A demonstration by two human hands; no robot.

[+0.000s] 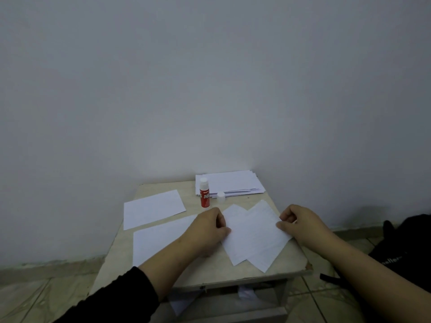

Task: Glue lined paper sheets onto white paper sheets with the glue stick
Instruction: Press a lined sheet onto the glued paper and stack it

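The fingers of the right hand are curled, and the right edge of a lined paper sheet is pinched between them and the thumb. The fingers of the left hand are curled too, and the left edge of the same tilted paper is pinched or pressed by them; which one cannot be told. A second sheet is seen under the lined one, sticking out just past the left fingers. Both sheets are lying flat on the table, between the two hands.

Under the left wrist a white paper sheet is lying flat. Farther out to the left of the left fingers, another white sheet is lying, apart from the first.

Just behind the left fingers a red glue stick is standing upright with its white tip bare. Its white cap is set down just to the right of it. Behind both, well away from the fingers, a pile of paper is stacked at the far edge of the table, against the grey wall.

A black sleeve is worn on the left arm. To the right of the right hand, a black bag is seen on the tiled floor.
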